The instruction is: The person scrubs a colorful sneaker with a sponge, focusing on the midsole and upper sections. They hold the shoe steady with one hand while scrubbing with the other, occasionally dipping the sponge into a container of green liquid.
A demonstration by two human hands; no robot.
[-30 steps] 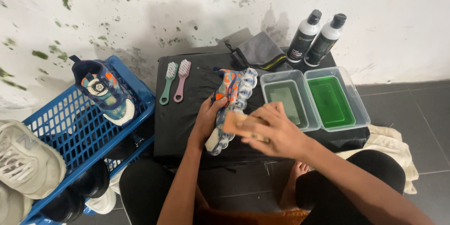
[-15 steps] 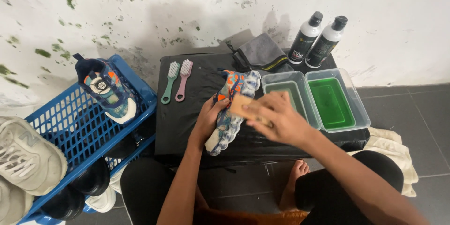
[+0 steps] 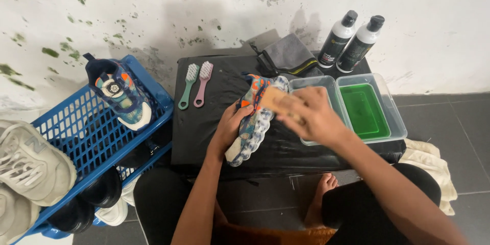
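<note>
Scrubbing step, mid-stroke. Left hand (image 3: pixel 229 130) curled around a colourful shoe (image 3: pixel 253 118), propped sole-out on the black surface (image 3: pixel 214 138). Right hand (image 3: pixel 312 115) closed on a wooden brush (image 3: pixel 274 100), pressed to the shoe's upper end. Green-filled tub (image 3: pixel 397 125) just right; two small brushes (image 3: pixel 196 84) lying left. Next, judged: firm left hold, steady brush pressure.

Tubs (image 3: pixel 375 138) block right (brushes (image 3: pixel 195 86) left).

Multicoloured sneaker (image 3: pixel 252 122) tipped on its side on black tabletop, pale wooden brush (image 3: pixel 273 99) against its upper.
</note>
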